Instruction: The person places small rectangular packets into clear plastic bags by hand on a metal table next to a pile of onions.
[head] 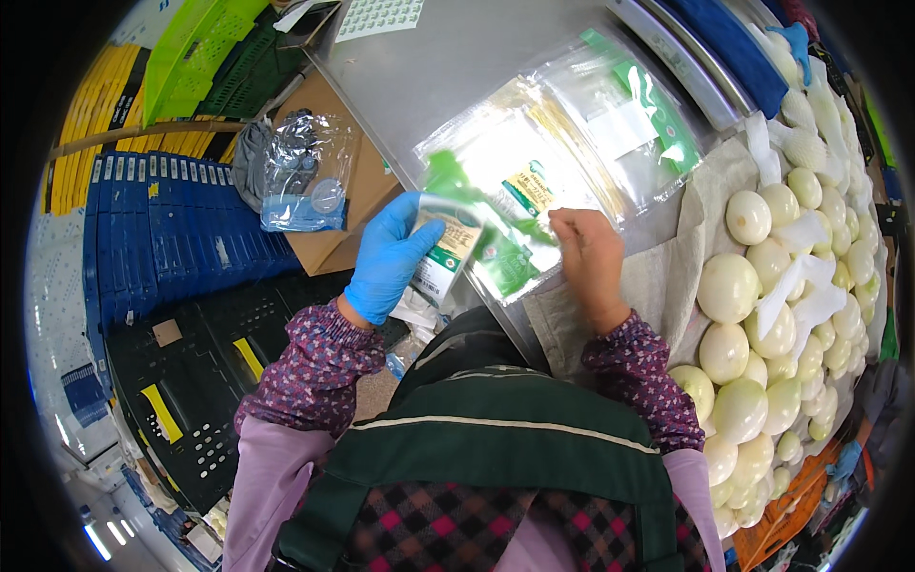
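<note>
My left hand (392, 250), in a blue disposable glove, grips a small stack of printed labels (447, 247) between thumb and fingers. The labels bear writing and a barcode. Bare, my right hand (592, 257) has its fingertips drawn together over a clear plastic bag with green print (511, 261). A similar label (529, 187) lies on that bag, just left of the right fingertips. Whether those fingers pinch anything is unclear. More clear bags with green print (636, 107) overlap behind it on the metal table (429, 86).
Peeled onions (729, 286) are heaped on the right, beside a beige cloth (643, 279). A blue and silver device (693, 64) stands at the back right. Leftward are a cardboard box (322, 247), a bagged item (307, 171), blue crates (186, 214), a black crate (214, 350) and a lime-green crate (193, 57).
</note>
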The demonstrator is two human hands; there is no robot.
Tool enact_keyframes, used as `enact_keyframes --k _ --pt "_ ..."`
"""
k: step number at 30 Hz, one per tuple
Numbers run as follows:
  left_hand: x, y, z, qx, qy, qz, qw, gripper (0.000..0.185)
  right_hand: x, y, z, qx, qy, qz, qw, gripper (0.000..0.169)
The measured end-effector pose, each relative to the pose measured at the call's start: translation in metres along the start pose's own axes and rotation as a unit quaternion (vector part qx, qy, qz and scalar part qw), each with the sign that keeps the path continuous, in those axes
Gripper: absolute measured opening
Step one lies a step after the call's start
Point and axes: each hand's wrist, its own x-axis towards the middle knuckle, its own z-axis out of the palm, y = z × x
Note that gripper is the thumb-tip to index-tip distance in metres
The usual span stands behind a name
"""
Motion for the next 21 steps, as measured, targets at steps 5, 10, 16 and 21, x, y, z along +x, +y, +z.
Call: enact_keyframes --k 5,10,16,21 --pt "0.013 -0.021 0.006 0.159 -0.023 0.069 0.985 0.02 0.023 -0.002 -0.039 0.297 0.171 0.197 0.919 0.015" --pt "0.034 -0.015 0.034 0.091 -0.03 0.062 0.993 0.031 0.025 -0.01 -0.061 0.259 0.309 0.081 0.912 0.012" --pt "0.058 -0.017 0.049 0.161 -0.014 0.006 0.987 0.017 0.015 -0.023 -0.038 0.283 0.181 0.11 0.935 0.009" --pt "0.083 -0.012 0.07 0.203 0.06 0.011 0.977 0.035 0.013 -0.025 -0.015 0.136 0.125 0.025 0.982 0.012"
